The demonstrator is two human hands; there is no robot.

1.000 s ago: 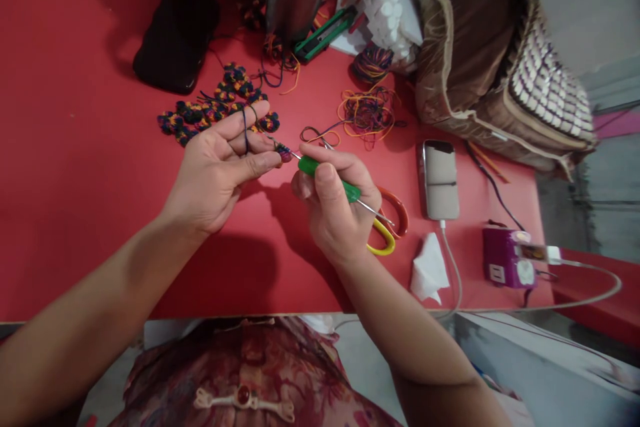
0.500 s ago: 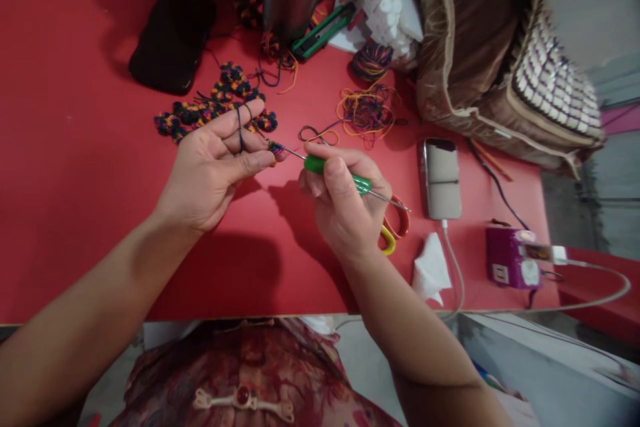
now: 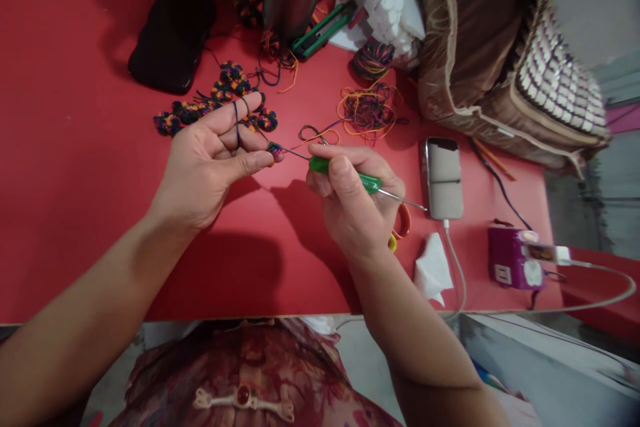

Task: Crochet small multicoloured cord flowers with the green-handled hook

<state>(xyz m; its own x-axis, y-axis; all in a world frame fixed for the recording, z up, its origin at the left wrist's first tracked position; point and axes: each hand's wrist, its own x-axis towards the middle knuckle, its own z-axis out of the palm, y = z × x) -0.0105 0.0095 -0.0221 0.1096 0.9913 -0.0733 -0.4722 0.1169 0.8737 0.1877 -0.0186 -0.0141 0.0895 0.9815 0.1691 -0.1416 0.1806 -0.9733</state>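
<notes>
Between the thumb and fingers of my left hand is a small piece of multicoloured crochet. Dark yarn loops round its raised index finger. My right hand grips the green handle of a crochet hook, whose thin metal shaft reaches to the crochet piece; its other metal end points right. A strand runs from the piece toward a loose tangle of yarn. Behind my left hand lie several dark and orange crocheted clusters. Scissors with red and yellow handles are partly hidden by my right hand.
A black phone-like object lies at the back left. Toward the back are a green cutter, a yarn ball and a brown bag. On the right are a cabled phone, crumpled tissue and a purple box.
My right hand and the hook have shifted a little to the right, away from my left hand, and cover more of the scissors. My left hand has barely moved.
</notes>
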